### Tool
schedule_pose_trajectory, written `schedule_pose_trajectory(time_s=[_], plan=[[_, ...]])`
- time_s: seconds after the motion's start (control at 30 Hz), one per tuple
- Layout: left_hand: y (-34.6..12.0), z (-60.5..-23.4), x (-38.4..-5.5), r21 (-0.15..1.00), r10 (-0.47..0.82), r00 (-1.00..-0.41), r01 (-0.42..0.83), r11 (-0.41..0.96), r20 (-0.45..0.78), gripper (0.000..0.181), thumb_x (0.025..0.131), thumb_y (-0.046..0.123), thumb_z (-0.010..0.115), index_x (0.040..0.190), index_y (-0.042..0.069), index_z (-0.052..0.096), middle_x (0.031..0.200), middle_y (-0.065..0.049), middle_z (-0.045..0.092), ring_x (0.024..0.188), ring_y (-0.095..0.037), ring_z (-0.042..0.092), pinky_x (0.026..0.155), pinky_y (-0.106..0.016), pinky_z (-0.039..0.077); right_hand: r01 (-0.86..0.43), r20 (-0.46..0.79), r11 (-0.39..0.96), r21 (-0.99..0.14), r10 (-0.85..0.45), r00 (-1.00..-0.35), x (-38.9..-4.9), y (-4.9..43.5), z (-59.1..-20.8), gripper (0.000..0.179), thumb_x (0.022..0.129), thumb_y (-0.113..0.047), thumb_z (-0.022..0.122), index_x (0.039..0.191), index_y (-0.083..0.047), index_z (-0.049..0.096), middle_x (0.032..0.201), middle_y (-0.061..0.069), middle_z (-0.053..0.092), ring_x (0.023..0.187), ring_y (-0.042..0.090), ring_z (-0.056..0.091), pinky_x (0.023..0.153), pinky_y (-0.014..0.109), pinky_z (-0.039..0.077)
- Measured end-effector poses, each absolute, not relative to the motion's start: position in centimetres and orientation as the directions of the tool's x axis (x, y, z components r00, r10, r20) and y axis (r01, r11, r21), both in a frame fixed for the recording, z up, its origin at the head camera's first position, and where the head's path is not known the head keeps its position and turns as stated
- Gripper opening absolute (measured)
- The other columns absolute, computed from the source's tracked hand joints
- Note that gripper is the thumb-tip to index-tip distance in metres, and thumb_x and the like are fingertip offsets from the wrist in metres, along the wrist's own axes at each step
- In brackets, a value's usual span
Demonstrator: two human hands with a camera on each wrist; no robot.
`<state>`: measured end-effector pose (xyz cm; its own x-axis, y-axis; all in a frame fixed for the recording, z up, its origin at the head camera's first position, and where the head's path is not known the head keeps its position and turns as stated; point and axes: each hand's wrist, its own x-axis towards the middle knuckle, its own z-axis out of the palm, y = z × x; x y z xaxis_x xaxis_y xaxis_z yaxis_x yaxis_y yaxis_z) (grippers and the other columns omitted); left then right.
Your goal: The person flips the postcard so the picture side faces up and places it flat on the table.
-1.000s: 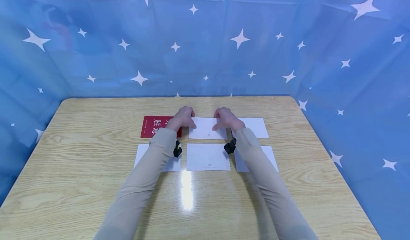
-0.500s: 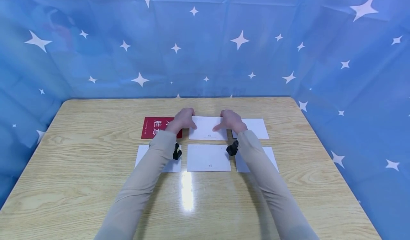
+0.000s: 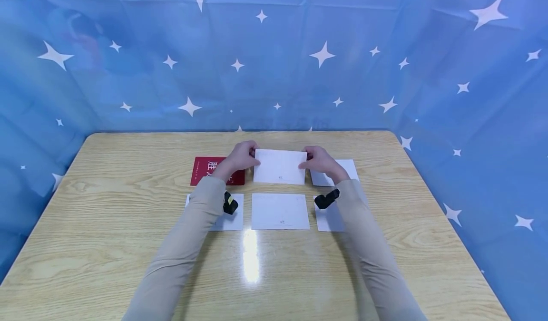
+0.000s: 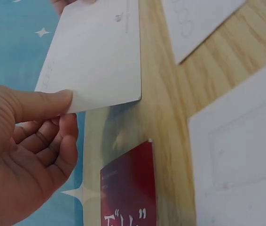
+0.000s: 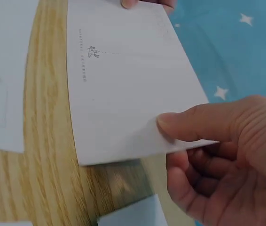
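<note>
Both hands hold one white postcard (image 3: pixel 280 166) by its two short sides, raised off the table with its far edge tipped up. My left hand (image 3: pixel 242 156) pinches the left side, thumb on top and fingers curled beneath, as the left wrist view shows. On the opposite side my right hand (image 5: pixel 222 150) grips it the same way. A small line drawing and a line of tiny print mark its white face; its underside is hidden. Beneath my left wrist lies a red postcard (image 3: pixel 205 169) with white characters. Near my right hand another white postcard (image 3: pixel 347 169) lies flat.
In the nearer row lie three white cards: a left one (image 3: pixel 231 221) partly under the left sleeve, a middle one (image 3: pixel 280 210), and a right one (image 3: pixel 329 219) partly under the right sleeve. The wooden table (image 3: pixel 107 240) ends at a blue star-patterned curtain (image 3: pixel 274 50).
The middle back postcard has come up off the table, its far edge higher than before. My right hand has slid outward to its right side, and both hands now grip its sides.
</note>
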<state>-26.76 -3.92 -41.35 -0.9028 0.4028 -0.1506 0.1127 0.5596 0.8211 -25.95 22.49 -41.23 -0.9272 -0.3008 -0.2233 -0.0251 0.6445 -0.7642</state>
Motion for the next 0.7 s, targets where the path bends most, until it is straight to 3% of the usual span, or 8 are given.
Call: schedule_pose_trajectory(time_s=[0.13,0.37,0.7], plan=[[-4.3,-41.1,-26.6,0.849,0.404,-0.904,0.099,0.518,-0.141,0.016,0.084,-0.002,0.062,0.098,0.000,0.054,0.092,-0.012,0.052,0.083,-0.023,0.048,0.071,-0.029,0.044,-0.033,-0.198,0.582,-0.812,-0.328,-0.924,-25.8,23.2,-41.3,0.010,0.089,-0.002,0.058,0.088,0.002,0.049,0.075,0.007,0.047,0.068,0.021,0.038,0.063,0.032,0.033],[-4.6,-40.8,-26.5,0.859,0.374,-0.915,0.063,0.508,-0.154,0.014,0.084,0.000,0.064,0.096,0.002,0.058,0.094,-0.012,0.056,0.088,-0.024,0.052,0.075,-0.028,0.048,-0.010,-0.170,0.526,-0.850,-0.292,-0.941,-25.4,23.3,-40.9,0.014,0.088,-0.002,0.059,0.101,0.004,0.057,0.082,0.009,0.053,0.075,0.025,0.044,0.071,0.041,0.039],[-5.1,-40.2,-26.4,0.865,0.358,-0.927,0.091,0.493,-0.107,0.012,0.084,0.003,0.066,0.096,0.000,0.064,0.096,-0.013,0.060,0.090,-0.024,0.054,0.083,-0.033,0.048,-0.029,-0.126,0.524,-0.851,-0.257,-0.958,-25.1,23.2,-40.1,0.016,0.088,-0.003,0.061,0.103,0.005,0.062,0.084,0.009,0.057,0.078,0.027,0.047,0.074,0.046,0.041]])
